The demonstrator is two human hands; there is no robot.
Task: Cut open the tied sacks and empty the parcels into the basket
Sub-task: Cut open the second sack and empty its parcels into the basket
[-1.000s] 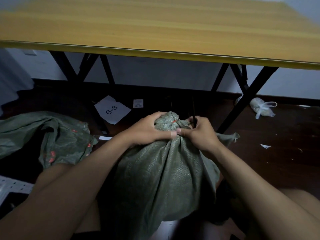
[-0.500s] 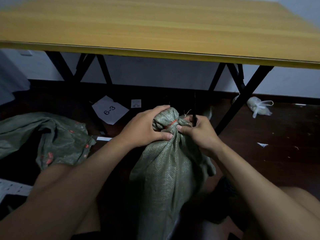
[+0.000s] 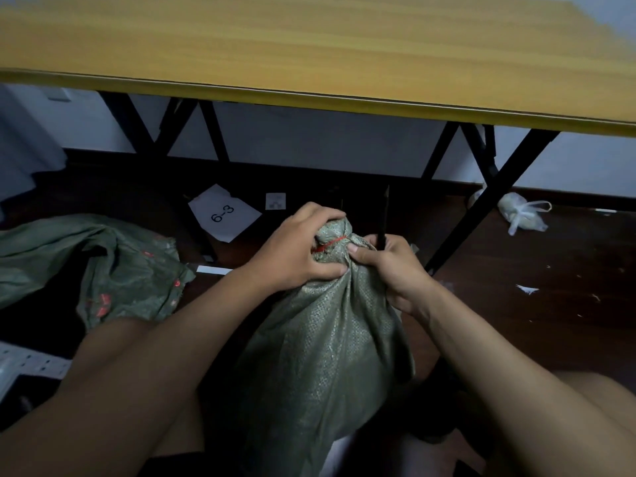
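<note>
A green woven sack (image 3: pixel 323 352) stands upright in front of me, its neck bunched and bound with a red tie (image 3: pixel 328 243). My left hand (image 3: pixel 296 249) grips the neck from the left, fingers over the top knob. My right hand (image 3: pixel 392 266) presses its thumb on the neck just below the tie and holds a thin dark tool (image 3: pixel 382 218) that sticks up behind the sack; its tip is hard to make out. The sack's contents are hidden.
A limp green sack (image 3: pixel 86 266) lies on the dark floor at left. A paper marked 6-3 (image 3: pixel 223 215) and a white plastic bag (image 3: pixel 519 215) lie under the yellow table (image 3: pixel 309 56), whose black legs (image 3: pixel 481 208) stand close behind. A white perforated rim (image 3: pixel 24 364) shows bottom left.
The sack's neck has been pulled up and stretched tall, and the red tie now shows clearly. Both hands stayed on the neck.
</note>
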